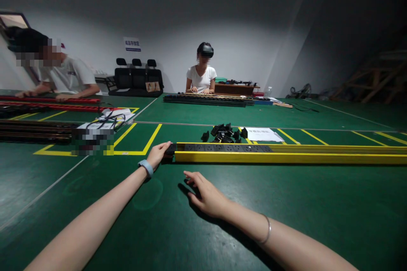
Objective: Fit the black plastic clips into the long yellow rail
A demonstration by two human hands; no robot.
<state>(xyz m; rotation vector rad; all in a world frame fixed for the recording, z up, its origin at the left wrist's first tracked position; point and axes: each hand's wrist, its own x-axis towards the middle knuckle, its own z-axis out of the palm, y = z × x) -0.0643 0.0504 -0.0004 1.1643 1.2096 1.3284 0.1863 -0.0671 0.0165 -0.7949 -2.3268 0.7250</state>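
A long yellow channel (286, 159) lies across the green table in front of me, running out of view on the right. In its left part sits a black strip of sockets (229, 148). My left hand (157, 156) has its fingers closed on a black end piece (171, 149) at the channel's left end. Whether that piece is fully seated in the channel, I cannot tell. Nearer to me, just below the channel, my right hand (206, 194) is held with fingers apart and nothing in it.
Behind the channel is a pile of small black parts (222, 132) beside a paper sign (263, 134). Dark rails (38, 131) and papers with cables (116, 118) lie to the left. Two people work across the table, one at red rails (70, 106), one at dark rails (206, 100).
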